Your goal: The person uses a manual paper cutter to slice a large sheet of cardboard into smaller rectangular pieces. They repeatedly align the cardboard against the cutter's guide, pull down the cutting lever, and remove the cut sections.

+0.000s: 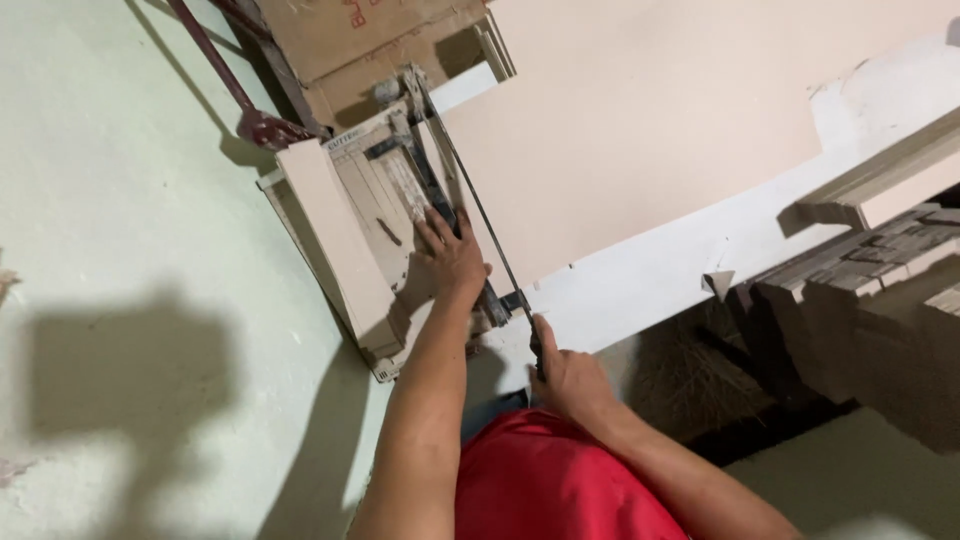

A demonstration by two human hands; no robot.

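Left hand (447, 255) lies flat, fingers spread, pressing on the dusty beige manual tile cutter (370, 215), which sits on the pale green floor (130, 200) against a large pinkish-beige tile sheet (640, 110). Right hand (565, 375) is closed around the black grip of the cutter's long thin black lever handle (485, 225), which slants across the cutter's bed. Stacked grey-brown tile pieces (880, 290) sit well apart to the right; a red shirt (550, 480) shows below.

Bare forearms and bare hands, left hand (447, 255), right hand (568, 378); red garment (555, 485) below.
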